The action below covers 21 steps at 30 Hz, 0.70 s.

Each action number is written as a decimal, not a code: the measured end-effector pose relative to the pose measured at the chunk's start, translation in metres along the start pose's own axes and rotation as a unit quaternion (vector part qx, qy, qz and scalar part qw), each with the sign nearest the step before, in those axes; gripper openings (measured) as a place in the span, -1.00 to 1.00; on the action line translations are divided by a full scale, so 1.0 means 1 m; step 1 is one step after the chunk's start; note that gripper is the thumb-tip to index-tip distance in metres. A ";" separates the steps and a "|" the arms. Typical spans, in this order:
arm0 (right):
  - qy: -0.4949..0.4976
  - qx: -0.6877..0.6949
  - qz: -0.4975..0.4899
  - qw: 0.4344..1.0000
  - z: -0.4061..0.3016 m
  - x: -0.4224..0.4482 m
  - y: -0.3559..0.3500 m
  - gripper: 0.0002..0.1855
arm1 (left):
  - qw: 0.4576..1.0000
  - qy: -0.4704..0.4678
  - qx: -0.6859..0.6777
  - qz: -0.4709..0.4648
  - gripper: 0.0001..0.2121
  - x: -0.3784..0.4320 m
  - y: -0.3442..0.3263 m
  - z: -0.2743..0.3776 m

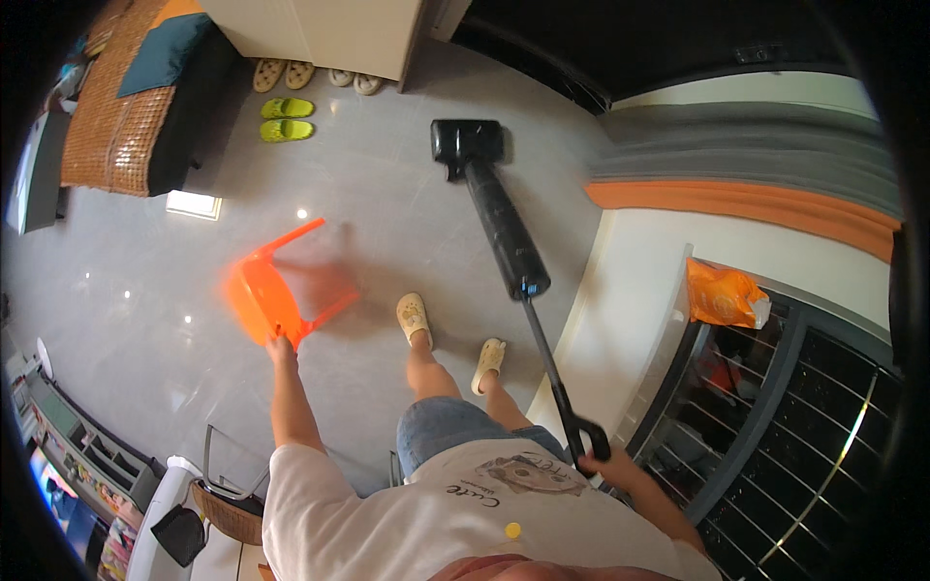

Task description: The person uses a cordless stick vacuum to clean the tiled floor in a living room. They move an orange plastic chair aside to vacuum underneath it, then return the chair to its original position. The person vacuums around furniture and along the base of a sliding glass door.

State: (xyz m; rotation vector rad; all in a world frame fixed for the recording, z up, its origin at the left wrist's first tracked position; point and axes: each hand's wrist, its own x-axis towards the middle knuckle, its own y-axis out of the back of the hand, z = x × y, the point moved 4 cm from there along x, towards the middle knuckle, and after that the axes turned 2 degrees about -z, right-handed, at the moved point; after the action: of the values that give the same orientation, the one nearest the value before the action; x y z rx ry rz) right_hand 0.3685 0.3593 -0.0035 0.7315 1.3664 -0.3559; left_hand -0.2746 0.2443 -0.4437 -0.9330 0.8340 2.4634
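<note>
My left hand grips the edge of an orange translucent plastic stool, which is tipped on its side with its legs pointing right and is slightly blurred. At the lower right, my right hand is closed around the handle of a black upright floor cleaner. The cleaner leans away from me, its thin pole rising to the hand. Its wide head rests on the grey floor ahead of my feet. Some of the right-hand fingers are hidden behind the handle.
Green slippers and other footwear lie by a pale cabinet. A couch with a woven cover stands upper left, a metal-framed chair lower left. Along the right are a grey and orange curtain, an orange bag and a dark rack.
</note>
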 end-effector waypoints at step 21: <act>0.183 0.463 -0.169 0.850 0.066 0.140 0.055 -0.71 | 0.972 0.167 -0.157 0.047 -0.67 -0.355 0.166 -0.187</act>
State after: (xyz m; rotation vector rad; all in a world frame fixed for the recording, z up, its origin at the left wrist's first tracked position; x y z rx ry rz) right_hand 0.4806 0.3817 -0.1216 1.4028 1.6731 -1.2669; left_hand -0.0221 -0.0488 -0.2455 -1.4821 0.6069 2.6089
